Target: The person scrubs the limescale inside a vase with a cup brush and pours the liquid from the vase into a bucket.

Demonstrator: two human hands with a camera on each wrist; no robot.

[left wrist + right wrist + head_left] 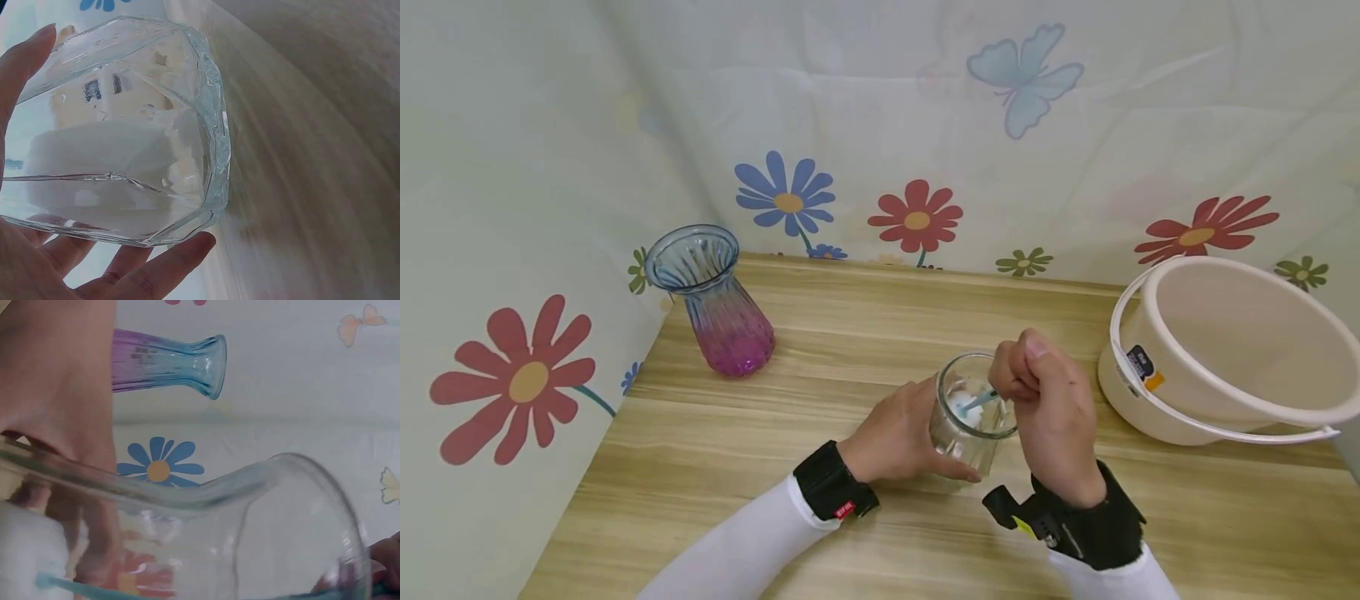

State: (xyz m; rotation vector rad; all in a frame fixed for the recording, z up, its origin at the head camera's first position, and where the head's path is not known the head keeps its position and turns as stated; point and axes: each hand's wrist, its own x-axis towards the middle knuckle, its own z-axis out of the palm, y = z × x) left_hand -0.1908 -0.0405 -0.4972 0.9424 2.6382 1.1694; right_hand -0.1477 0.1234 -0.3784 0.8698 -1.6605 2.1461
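Observation:
A clear, faceted glass vase [964,450] stands between my two hands in the head view; whether its base touches the table cannot be told. My left hand [898,433] holds it round the side, thumb and fingers on opposite faces in the left wrist view. Inside the vase is the white head of a sponge brush [962,406], also visible through the glass wall [181,81] in the left wrist view. Above the rim, my right hand [1056,417] grips the brush's thin blue handle [981,400]. The right wrist view shows the handle [94,591] running lengthwise inside the vase.
At the back left of the wooden table [820,333] stands a fluted blue-to-pink glass vase [730,325]. A pale bucket [1127,400] with a white handle is close on the right. Flower-printed cloth [850,108] hangs behind and along the left side.

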